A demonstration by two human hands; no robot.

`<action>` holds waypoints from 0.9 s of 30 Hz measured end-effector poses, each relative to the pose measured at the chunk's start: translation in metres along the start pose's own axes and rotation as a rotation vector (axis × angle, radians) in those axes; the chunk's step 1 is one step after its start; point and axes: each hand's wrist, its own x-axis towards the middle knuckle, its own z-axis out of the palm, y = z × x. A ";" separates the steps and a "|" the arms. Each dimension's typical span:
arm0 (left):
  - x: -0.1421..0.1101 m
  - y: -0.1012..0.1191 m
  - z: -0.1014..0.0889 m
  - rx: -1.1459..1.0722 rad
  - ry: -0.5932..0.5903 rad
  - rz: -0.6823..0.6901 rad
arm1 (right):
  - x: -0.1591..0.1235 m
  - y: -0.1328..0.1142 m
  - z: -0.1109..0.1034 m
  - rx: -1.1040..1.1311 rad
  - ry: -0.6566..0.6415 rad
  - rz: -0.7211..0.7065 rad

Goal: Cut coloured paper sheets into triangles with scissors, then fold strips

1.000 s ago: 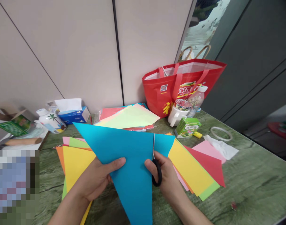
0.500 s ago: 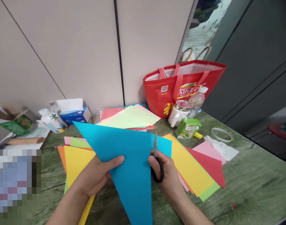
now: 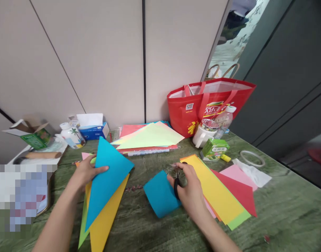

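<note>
Left of centre in the frame, your left hand (image 3: 85, 171) is gripping a blue triangle (image 3: 108, 178), thumb on its face, over a yellow sheet (image 3: 105, 220); you are pointing its long tip toward the bottom of the frame. Whether it is touching that sheet, you cannot tell from here.

At lower centre, a blue piece (image 3: 160, 194), nearly square with no clear long axis, is lying well apart from your left hand and just left of your right hand (image 3: 188, 185), the nearer one. That hand is closing round the scissors (image 3: 176, 189), whose blurred blades are hiding their state.

At upper right, the red bag (image 3: 198, 105) is showing a QR code (image 3: 189, 106), partly hidden Chinese characters and apparently "HUANLE"; below, the green box (image 3: 215, 149) is seemingly reading "优酸乳".
</note>
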 end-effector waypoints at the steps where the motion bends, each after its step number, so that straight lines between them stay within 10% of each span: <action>1: 0.002 -0.004 0.001 0.118 0.051 0.004 | 0.002 0.004 0.000 -0.003 -0.051 0.045; 13: -0.004 0.026 0.066 0.326 0.163 0.530 | 0.014 -0.012 -0.014 0.378 -0.383 0.292; 27: 0.027 0.059 0.095 0.576 0.096 0.662 | 0.048 -0.001 -0.146 0.405 0.132 0.272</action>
